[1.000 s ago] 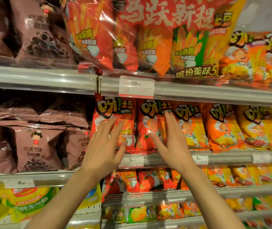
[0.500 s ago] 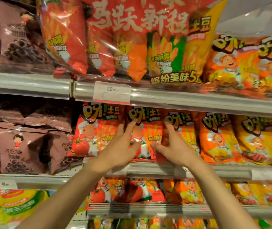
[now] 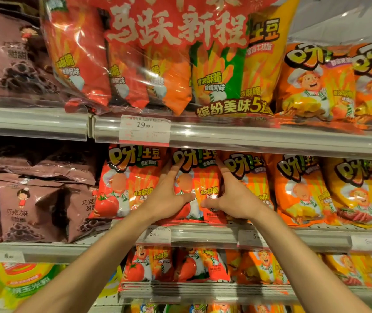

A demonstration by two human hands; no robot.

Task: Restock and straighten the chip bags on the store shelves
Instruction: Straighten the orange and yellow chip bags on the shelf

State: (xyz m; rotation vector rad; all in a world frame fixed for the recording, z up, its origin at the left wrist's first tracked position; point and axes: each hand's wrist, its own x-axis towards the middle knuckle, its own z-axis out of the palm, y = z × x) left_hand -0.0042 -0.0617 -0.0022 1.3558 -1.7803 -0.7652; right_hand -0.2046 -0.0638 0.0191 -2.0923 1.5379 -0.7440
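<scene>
Red bag [image 3: 199, 188], second from the left in the middle-shelf row, stands upright between your two hands. Your left hand [image 3: 169, 197] lies flat against its left edge, fingers [image 3: 174, 169] stretched up toward the bag's printed top and thumb spread across the lower front. Your right hand [image 3: 234, 199] mirrors it on the right edge, fingers pointing up and thumb reaching in over the bottom of the bag. Both hands are spread wide and press the bag's sides; neither is closed round it, and the thumbs stay just apart on the front.

To the left, touching the bag, stands another red bag with a tomato [image 3: 130, 184]. To the right, an orange bag [image 3: 250, 177] sits partly behind your right hand, then more orange and yellow bags run on toward the right edge. The bags rest on the middle shelf [image 3: 203, 233], whose rail carries a small price tag [image 3: 156, 234] just below your left wrist.

Above, the upper shelf [image 3: 248, 136] holds a large clear multipack [image 3: 169, 55] of red, orange, green and yellow bags, with a price tag reading 19.90 [image 3: 144, 129] on its rail. Brown bags [image 3: 20, 211] fill the shelves on the left. Below your arms, a lower row of red and orange bags [image 3: 180, 265] stands on the next shelf down.
</scene>
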